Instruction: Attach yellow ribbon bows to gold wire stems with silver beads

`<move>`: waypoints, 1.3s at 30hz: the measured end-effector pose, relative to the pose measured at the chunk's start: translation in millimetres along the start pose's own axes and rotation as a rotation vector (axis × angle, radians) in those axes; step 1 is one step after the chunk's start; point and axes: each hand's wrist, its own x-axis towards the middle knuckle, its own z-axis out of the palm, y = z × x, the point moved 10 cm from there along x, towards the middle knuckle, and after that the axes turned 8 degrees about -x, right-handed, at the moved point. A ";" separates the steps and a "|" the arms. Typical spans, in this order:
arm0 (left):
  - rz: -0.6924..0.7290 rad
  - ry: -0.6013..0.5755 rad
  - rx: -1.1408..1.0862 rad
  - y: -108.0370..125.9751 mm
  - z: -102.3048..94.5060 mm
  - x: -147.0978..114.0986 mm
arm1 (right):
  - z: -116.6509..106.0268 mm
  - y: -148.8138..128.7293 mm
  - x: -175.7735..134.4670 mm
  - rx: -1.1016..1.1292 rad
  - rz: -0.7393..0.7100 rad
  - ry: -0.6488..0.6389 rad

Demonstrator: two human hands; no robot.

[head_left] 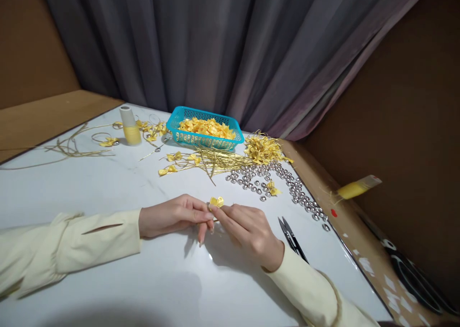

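Observation:
A small yellow flower sits at the meeting fingertips of both hands, just above the white tabletop. My left hand comes in from the left, its thumb and index finger pinched at the flower's base. From the right, my right hand pinches the same flower, its fingers partly hiding it. A short bit of stem shows under the fingertips. Beside my right wrist lie black thread snips, blades pointing away. Silver beads are scattered beyond the right hand, with a loose yellow flower among them.
A blue basket of yellow petals stands at the back. Gold wire stems and a yellow flower bunch lie before it. A yellow thread spool stands back left; another spool and large scissors are at the right.

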 end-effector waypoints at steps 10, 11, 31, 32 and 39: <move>0.017 -0.039 -0.034 3.5 5.0 -1.7 | 2.9 -2.8 0.4 -0.075 -0.056 -0.057; 0.019 -0.039 -0.035 3.6 4.5 -1.7 | 3.4 -2.7 0.4 -0.075 -0.054 -0.061; -0.015 -0.012 -0.001 0.2 3.0 -1.4 | 0.4 -5.2 1.9 -0.026 -0.055 -0.046; -0.008 -0.003 -0.003 0.7 2.0 -1.4 | 0.1 -4.1 1.8 -0.017 -0.040 -0.036; 0.014 0.033 -0.025 1.5 -3.6 -0.8 | 0.9 8.2 -3.3 0.033 0.096 0.020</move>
